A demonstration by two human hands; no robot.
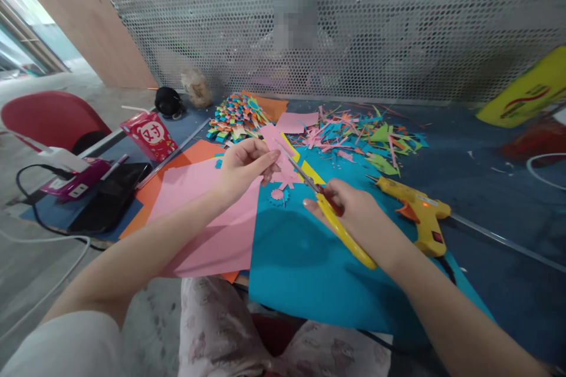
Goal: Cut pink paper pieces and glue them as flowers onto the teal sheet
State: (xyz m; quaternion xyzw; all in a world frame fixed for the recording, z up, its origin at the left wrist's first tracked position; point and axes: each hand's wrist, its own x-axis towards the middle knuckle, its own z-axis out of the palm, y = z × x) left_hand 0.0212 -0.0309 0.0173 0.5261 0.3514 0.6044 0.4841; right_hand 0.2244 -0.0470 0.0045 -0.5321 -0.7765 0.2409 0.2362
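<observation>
My left hand (252, 162) pinches a small strip of pink paper (270, 136) above the table. My right hand (354, 209) grips scissors (338, 227) with yellow and reddish handles, their blades pointing up and left beside the pink strip. Whether the blades touch the paper I cannot tell. Below the hands lie a small round pink and blue paper piece (278, 195) with a fringed edge, and yellow paper (313, 172). A large blue sheet (309, 265) spreads under my right hand. A large pink sheet (212, 230) lies under my left forearm.
A yellow glue gun (418, 212) with a lit orange light rests at the right. Colourful paper scraps (354, 135) and a pile of curled strips (236, 118) lie behind. A red drink carton (149, 135), black phone (110, 197) and power strip (75, 179) stand left; a yellow bottle (526, 91) right.
</observation>
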